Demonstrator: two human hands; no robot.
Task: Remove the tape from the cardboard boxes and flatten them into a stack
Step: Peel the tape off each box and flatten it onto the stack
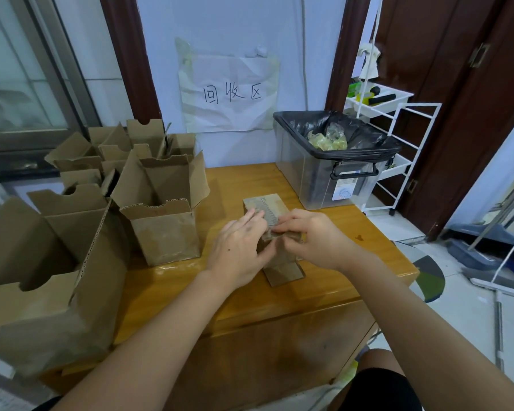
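A small brown cardboard box (pixel 266 204) stands on the wooden table (pixel 324 295) in front of me, its top covered with shiny tape. My left hand (pixel 238 247) grips the box's left side, fingers laid over the top. My right hand (pixel 315 235) pinches at the near edge of the top, where the tape lies. One flap (pixel 284 274) of the box lies flat on the table below my hands. Several opened cardboard boxes stand at the left, the nearest being an open-topped box (pixel 165 229).
A clear bin (pixel 336 173) lined with a black bag holds crumpled tape at the table's back right. A large open box (pixel 42 292) fills the near left. A white wire rack (pixel 398 137) stands beyond the bin. A paper sign (pixel 229 93) hangs on the wall.
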